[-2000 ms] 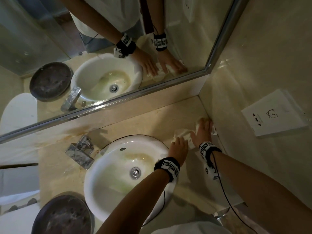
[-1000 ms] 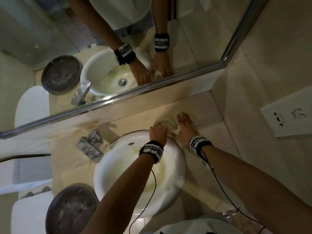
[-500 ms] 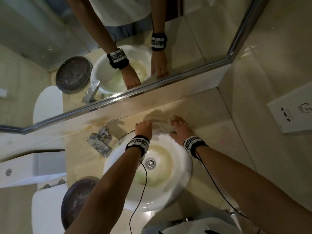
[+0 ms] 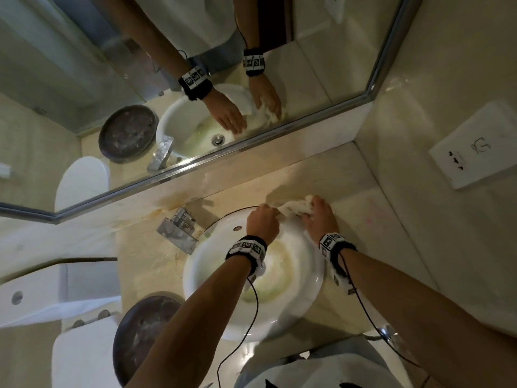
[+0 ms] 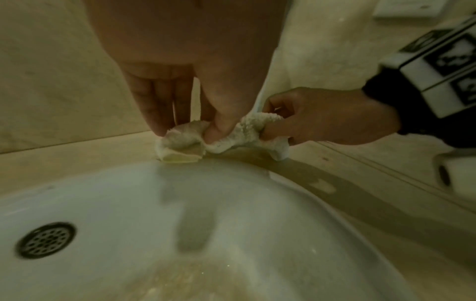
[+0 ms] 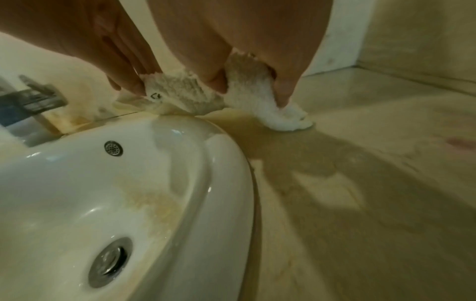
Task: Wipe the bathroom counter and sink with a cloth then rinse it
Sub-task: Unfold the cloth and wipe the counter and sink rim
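Around the one white sink [image 4: 302, 289] I count: one cloth [image 4: 295, 208] at its far rim, two hands on it, a left hand [image 4: 261, 219] and a right hand [image 4: 320, 219]. One chrome faucet [image 4: 177, 229] stands left of the sink, one dark round dish [image 4: 142, 331] near-left, one wall socket plate [image 4: 475, 147] far right, one mirror [image 4: 375, 82] behind. Two wristbands, one per wrist.

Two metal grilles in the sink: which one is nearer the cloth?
The small overflow grille high on the sink wall, just below the cloth; the big drain sits at the bottom.
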`<state>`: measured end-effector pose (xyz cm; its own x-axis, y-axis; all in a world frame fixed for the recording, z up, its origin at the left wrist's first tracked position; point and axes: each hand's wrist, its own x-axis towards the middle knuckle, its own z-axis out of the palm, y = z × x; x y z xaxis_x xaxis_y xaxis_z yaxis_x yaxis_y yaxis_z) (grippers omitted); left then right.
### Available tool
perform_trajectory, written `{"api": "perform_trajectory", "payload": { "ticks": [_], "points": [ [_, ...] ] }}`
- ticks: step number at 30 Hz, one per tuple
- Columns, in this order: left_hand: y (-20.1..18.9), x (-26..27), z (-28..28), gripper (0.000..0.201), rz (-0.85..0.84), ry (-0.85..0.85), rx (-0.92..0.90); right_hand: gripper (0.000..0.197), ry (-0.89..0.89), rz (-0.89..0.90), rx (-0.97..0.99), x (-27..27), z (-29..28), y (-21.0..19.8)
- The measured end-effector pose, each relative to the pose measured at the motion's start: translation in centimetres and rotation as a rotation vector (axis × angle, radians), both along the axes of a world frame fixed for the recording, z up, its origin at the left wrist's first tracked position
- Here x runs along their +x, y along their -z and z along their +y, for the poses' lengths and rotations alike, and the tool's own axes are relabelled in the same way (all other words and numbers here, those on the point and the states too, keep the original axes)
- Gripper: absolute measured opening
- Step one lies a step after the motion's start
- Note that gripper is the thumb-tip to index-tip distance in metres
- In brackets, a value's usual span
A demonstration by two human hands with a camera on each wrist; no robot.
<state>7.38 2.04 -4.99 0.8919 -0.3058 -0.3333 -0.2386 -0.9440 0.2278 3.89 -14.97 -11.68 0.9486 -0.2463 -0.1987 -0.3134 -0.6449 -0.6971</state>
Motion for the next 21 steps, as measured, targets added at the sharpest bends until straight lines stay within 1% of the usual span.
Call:
{"api": "perform_trajectory", "payload": {
  "ticks": [2, 3, 5, 6, 8, 10, 11, 15, 19, 21],
  "points": [
    [-0.1, -0.8, -1.2, 0.031, -0.029, 0.092, -0.001, 0.042, 0.186, -0.033, 0.000, -1.6, -0.8, 0.0],
    [-0.1, -1.0, -1.9, 0.030, -0.030, 0.137, 0.005, 0.041, 0.267, -0.025, -0.012, -2.2, -1.2, 0.2],
    [0.2, -1.6, -3.2, 0.028, -0.005, 0.220, 0.026, 0.039, 0.380, 0.068, -0.052, -3.5, -1.7, 0.9],
    [0.4, -1.9, -3.7, 0.025, 0.011, 0.251, 0.044, 0.041, 0.406, 0.134, -0.063, -4.0, -1.9, 1.5],
    [1.0, -2.2, -4.4, 0.022, 0.036, 0.288, 0.083, 0.050, 0.384, 0.230, -0.055, -4.7, -1.9, 2.3],
    [1.6, -2.1, -4.6, 0.023, 0.035, 0.300, 0.084, 0.063, 0.321, 0.261, -0.055, -5.1, -1.8, 2.8],
    [1.8, -1.9, -4.6, 0.025, 0.031, 0.308, 0.076, 0.065, 0.308, 0.265, -0.065, -5.1, -1.9, 2.9],
    [2.6, -1.0, -4.0, 0.034, 0.034, 0.312, 0.053, 0.058, 0.258, 0.257, -0.132, -4.3, -2.0, 2.9],
    [3.2, 0.2, -3.3, 0.037, 0.023, 0.258, 0.020, 0.047, 0.118, 0.202, -0.189, -1.1, -1.0, 2.3],
    [3.3, 0.9, -3.0, 0.034, 0.025, 0.245, 0.019, 0.045, 0.093, 0.174, -0.213, 0.9, -0.2, 2.2]
  ]
}}
